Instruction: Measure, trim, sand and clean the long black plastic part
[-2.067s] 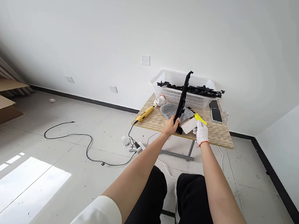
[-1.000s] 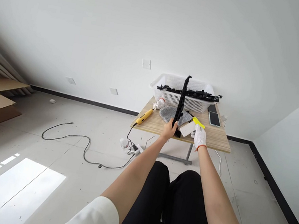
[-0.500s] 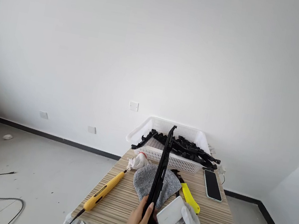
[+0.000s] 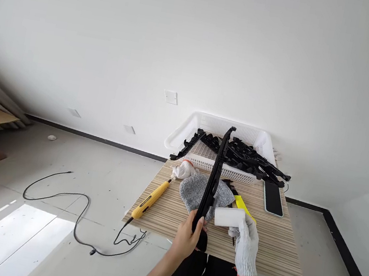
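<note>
My bare left hand [image 4: 186, 238] grips the lower end of a long black plastic strip [image 4: 215, 179], which stands nearly upright over the wooden table [image 4: 268, 250]. My right hand [image 4: 246, 244], in a white knit glove, holds a small white block [image 4: 229, 217] just right of the strip. A grey cloth [image 4: 196, 190] lies on the table behind the strip. Part of a yellow utility knife [image 4: 242, 206] shows beyond the white block.
A white basket [image 4: 189, 131] of several black strips stands at the table's far edge. A yellow corded tool [image 4: 150, 198], a bunched white glove [image 4: 184, 170] and a phone [image 4: 273, 199] lie on the table. A black cable [image 4: 63, 197] runs over the floor at left.
The camera first moved close to the table, then tilted back a little. My left hand kept the black strip upright. My right hand lifted the white block off the table and turned it toward the strip.
</note>
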`<state>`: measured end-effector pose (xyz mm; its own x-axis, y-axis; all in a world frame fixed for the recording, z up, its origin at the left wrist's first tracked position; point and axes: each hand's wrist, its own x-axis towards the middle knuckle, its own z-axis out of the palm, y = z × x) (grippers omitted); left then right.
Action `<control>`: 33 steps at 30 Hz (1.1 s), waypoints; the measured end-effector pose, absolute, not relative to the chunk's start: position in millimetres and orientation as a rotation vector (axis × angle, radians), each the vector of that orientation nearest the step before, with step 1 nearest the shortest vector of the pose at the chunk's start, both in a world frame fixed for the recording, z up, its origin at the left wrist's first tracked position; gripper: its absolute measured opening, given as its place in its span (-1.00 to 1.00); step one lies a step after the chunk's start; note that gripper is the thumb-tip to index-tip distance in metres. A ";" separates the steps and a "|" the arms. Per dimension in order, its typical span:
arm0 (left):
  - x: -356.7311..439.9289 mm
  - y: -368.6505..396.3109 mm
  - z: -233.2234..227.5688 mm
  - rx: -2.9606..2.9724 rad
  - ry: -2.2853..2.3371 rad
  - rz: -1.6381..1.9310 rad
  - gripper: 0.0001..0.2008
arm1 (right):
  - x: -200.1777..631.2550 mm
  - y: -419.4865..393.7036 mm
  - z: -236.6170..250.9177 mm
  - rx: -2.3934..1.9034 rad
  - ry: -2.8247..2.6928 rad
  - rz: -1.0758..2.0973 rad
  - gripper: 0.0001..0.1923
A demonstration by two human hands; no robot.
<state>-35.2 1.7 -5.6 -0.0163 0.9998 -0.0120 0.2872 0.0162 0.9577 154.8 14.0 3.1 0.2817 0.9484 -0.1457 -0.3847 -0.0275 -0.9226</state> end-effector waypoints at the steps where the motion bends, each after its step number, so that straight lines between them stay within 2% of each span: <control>1: -35.0 1.9 -4.6 1.405 1.429 1.064 -0.71 | 155.2 15.1 3.2 -1.111 -0.661 1.195 -0.72; 7: -36.5 7.7 -0.4 1.316 1.284 1.171 -0.67 | 162.3 23.8 5.2 -1.043 -0.569 1.357 -0.62; 13: -37.6 12.7 -4.5 1.160 1.149 1.086 -0.60 | 158.0 27.4 14.7 -0.969 -0.532 1.452 -0.72; 17: -40.0 13.2 -0.8 1.094 1.123 1.033 -0.64 | 144.5 39.6 32.2 -0.911 -0.516 1.338 -0.72; 21: -44.4 13.4 3.1 1.052 1.095 1.001 -0.69 | 133.5 55.1 53.3 -0.900 -0.601 1.416 -0.68; 24: -45.6 12.3 3.7 1.050 1.064 0.989 -0.72 | 129.2 62.9 65.5 -0.879 -0.610 1.372 -0.77; 27: -43.4 10.3 3.5 1.072 1.047 0.982 -0.72 | 128.1 63.7 71.3 -0.893 -0.645 1.403 -0.74; 31: -40.4 7.2 3.6 1.116 1.038 0.985 -0.72 | 129.2 57.0 72.9 -0.893 -0.655 1.378 -0.84; 33: -40.5 5.5 4.1 1.132 1.035 0.990 -0.72 | 129.4 53.4 73.0 -0.906 -0.664 1.393 -0.81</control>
